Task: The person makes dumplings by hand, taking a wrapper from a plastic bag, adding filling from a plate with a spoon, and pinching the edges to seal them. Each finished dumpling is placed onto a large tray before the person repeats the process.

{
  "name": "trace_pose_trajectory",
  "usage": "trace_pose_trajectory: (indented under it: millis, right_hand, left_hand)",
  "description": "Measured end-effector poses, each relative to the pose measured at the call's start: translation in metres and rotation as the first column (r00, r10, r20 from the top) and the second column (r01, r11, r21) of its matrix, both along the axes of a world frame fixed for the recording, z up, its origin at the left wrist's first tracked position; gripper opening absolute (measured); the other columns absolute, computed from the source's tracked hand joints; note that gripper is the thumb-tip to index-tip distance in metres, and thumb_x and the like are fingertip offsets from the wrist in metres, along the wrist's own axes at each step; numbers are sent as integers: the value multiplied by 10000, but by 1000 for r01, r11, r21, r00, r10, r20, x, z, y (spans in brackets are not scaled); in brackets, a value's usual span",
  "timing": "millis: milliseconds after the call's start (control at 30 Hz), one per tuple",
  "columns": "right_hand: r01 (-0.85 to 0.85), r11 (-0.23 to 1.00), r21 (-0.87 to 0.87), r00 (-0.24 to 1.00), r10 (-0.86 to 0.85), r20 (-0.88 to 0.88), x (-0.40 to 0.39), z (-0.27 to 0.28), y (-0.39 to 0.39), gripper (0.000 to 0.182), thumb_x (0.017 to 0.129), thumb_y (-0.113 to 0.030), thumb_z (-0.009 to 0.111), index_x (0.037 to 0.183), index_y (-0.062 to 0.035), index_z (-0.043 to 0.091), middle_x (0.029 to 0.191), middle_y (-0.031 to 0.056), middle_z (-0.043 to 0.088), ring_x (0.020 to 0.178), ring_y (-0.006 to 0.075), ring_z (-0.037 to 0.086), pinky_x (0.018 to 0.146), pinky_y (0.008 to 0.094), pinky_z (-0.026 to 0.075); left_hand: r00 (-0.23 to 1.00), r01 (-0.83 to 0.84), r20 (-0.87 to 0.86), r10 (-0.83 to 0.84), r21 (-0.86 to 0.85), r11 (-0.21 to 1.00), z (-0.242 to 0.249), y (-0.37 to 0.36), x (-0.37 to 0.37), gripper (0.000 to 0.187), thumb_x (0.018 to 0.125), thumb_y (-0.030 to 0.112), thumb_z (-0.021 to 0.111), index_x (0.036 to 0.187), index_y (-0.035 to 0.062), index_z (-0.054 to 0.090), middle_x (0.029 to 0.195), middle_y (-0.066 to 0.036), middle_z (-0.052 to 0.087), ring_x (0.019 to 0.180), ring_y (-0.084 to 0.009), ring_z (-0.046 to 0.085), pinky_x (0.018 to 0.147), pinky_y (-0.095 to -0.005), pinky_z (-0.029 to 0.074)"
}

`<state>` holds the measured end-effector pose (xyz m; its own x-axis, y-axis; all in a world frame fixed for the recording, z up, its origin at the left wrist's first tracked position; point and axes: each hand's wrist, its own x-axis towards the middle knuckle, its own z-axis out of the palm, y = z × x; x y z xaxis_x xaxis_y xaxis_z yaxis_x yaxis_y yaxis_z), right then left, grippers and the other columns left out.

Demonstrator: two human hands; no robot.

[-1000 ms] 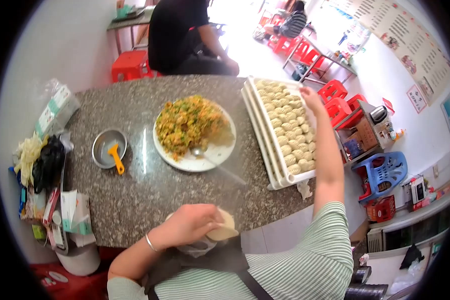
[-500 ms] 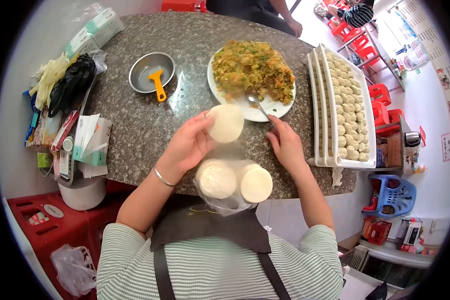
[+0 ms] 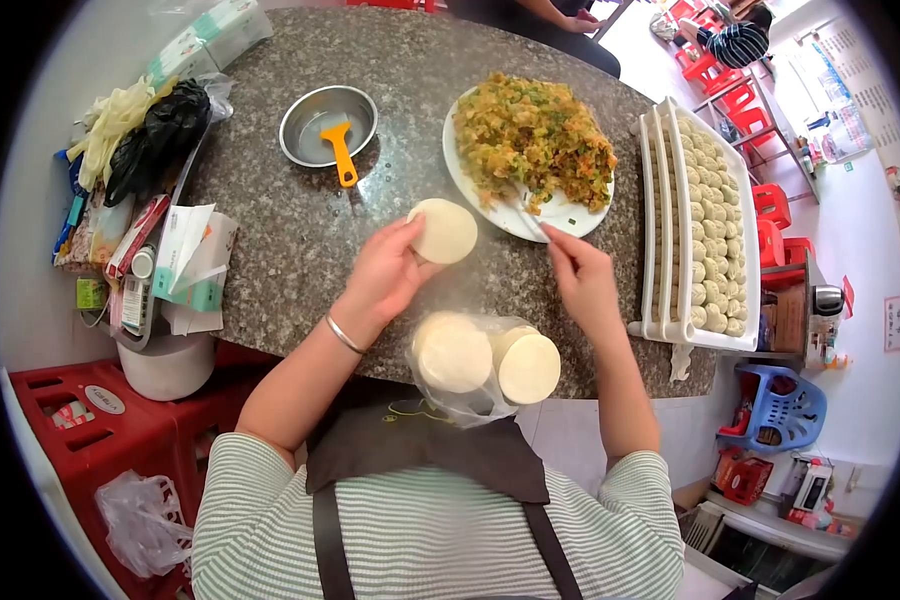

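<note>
A round, pale dumpling wrapper (image 3: 444, 232) is held by its left edge in my left hand (image 3: 384, 272), above the table. My right hand (image 3: 583, 275) grips the handle of a spoon (image 3: 532, 226), whose bowl end reaches into the chopped vegetable filling (image 3: 530, 135). That filling is heaped on a white plate (image 3: 460, 185), with part of the plate bare near the spoon. Close to my body, two stacks of wrappers (image 3: 453, 352) stand at the table edge in a clear plastic bag (image 3: 460, 405).
Stacked white trays (image 3: 681, 225) hold rows of pleated dumplings (image 3: 710, 220) at the right. A metal bowl (image 3: 305, 135) with an orange-handled scraper (image 3: 340, 155) sits at the back left. Bags and boxes crowd the left edge. Another person's hand (image 3: 578, 22) shows at the far side.
The spoon has moved into the edge of the filling, and my right hand has turned with it. My left hand still holds the wrapper. The whole view has shifted slightly.
</note>
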<state>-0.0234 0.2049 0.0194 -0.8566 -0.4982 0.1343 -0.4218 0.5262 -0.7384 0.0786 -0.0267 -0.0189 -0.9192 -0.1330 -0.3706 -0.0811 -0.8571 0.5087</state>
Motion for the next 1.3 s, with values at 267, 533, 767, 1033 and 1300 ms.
trace_pose_trajectory:
  millis: [267,533,767,1033,1300]
  right_hand:
    - [31,999,-34,998,-29,62,9,-12,-2,274,929,-55,580,1190,-25,657,695,-21,565,609,43,433,542,217,368]
    - [-40,994,-102,987,55,150,35,-4,4,300,908,-33,586,1201,-42,650,849,105,696,658,85,540,617,245,457]
    - [-31,993,-111,969,58,242,37,-11,5,292,945,-63,567,1225,-56,647,754,-52,571,647,23,416,571,186,366]
    - [0,948,-318,829,178,530,31,5,22,301,937,-62,557,1225,-32,641,675,-41,531,598,41,439,533,207,367]
    - [-195,978,-71,981,195,-1,25,11,16,306,856,4,626,1148,-62,688,662,17,506,588,80,437,531,242,342]
  left_hand:
    - [994,100,-53,-101,-8,995,15,16,-22,340,1020,196,444,1280,-21,461,1278,-140,548,1197,-247,542,1035,-407,436]
    - [988,41,-146,-40,1,999,27,24,-24,391,1024,227,429,1313,-36,456,1304,-166,540,1235,-260,517,1083,-426,413]
    - [995,34,-92,-30,37,999,24,22,-23,344,1036,215,404,1275,-21,477,1261,-141,555,1181,-242,551,1022,-403,454]
    - [999,38,-37,-39,-22,999,33,13,-7,398,1034,288,415,1257,-30,497,1239,-142,572,1175,-247,562,1017,-406,475]
    - [989,37,-137,-51,-101,994,32,9,-27,424,1032,309,417,1259,-40,499,1241,-158,575,1174,-235,565,1030,-387,461]
